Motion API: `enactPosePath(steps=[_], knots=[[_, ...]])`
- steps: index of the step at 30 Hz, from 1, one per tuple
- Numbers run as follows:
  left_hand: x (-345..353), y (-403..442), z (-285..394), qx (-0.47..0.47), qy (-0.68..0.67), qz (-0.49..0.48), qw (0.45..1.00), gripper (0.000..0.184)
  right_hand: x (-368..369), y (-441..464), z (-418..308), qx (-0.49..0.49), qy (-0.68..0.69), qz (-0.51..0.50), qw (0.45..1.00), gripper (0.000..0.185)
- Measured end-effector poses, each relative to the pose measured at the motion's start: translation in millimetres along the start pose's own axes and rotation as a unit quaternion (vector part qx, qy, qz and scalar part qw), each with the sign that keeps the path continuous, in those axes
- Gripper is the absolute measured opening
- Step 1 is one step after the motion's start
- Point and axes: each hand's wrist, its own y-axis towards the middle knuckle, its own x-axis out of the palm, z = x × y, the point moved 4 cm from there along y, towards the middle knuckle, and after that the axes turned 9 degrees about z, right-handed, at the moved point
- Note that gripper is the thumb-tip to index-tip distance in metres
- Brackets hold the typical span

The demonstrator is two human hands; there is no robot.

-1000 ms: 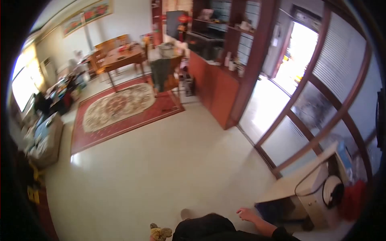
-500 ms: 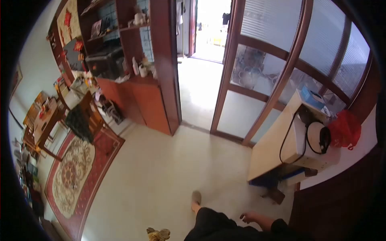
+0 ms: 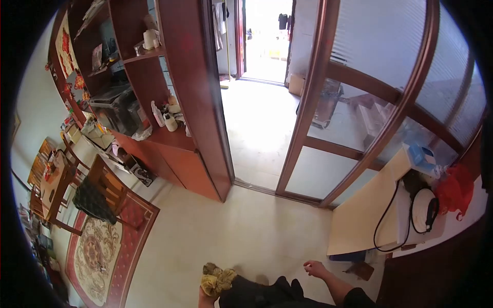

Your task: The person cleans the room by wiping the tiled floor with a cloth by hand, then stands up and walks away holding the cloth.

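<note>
At the bottom of the head view, my left hand (image 3: 206, 299) is closed around a crumpled yellow-brown cloth (image 3: 217, 280). The bunched cloth covers most of its fingers and hangs close to my dark clothing. Off to the right, my right hand (image 3: 315, 268) is held out over the pale floor with its fingers loosely bent. Nothing shows in it, and it touches nothing. The pale cabinet (image 3: 354, 218) is the nearest furniture on that side.
Ahead is a doorway (image 3: 255, 133) between a red-brown shelf unit (image 3: 179, 167) and glass-panelled sliding doors (image 3: 336, 153). A black cable and a red bag (image 3: 454, 191) lie on the pale cabinet. At left, a chair (image 3: 107, 187) and table stand by a patterned rug (image 3: 97, 256).
I have moved forward, so the doorway and furniture look closer. My left hand with the cloth has come up into view. My right hand has swung slightly upward.
</note>
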Motion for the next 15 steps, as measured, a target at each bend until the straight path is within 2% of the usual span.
enactPosePath(steps=[3, 4, 5, 7, 9, 10, 12, 15], knots=[[26.3, 57.7, 35.4, 0.059, 0.028, -0.065, 0.996, 0.036, -8.9, 41.5, -16.3, 0.041, 0.076, 0.046, 0.995, 0.037], [29.1, 76.4, 38.5, -0.049, -0.135, -0.090, 0.986, 0.038, -8.6, 47.2, -20.2, 0.053, 0.093, 0.059, 0.993, 0.037], [26.0, 106.0, 42.8, -0.068, -0.135, -0.095, 0.984, 0.039, -9.7, 56.9, -23.9, 0.044, 0.077, 0.073, 0.993, 0.037], [21.7, 168.3, 49.8, -0.103, -0.137, -0.110, 0.979, 0.041, -1.4, 65.5, -37.4, 0.100, 0.121, 0.087, 0.984, 0.035], [55.8, 196.6, 83.7, -0.144, -0.125, -0.143, 0.971, 0.044, 0.1, 65.5, -43.7, 0.137, 0.092, 0.077, 0.983, 0.035], [87.1, 229.7, 114.4, -0.167, -0.112, -0.167, 0.965, 0.045, 4.3, 69.5, -64.2, 0.139, 0.106, 0.025, 0.984, 0.036], [112.9, 266.7, 133.4, -0.187, -0.113, -0.178, 0.959, 0.045, 9.5, 80.0, -78.5, 0.128, 0.134, 0.014, 0.983, 0.036], [146.3, 326.1, 153.7, -0.212, -0.109, -0.190, 0.953, 0.046, 8.3, 97.9, -106.4, 0.183, 0.139, 0.051, 0.972, 0.035]])
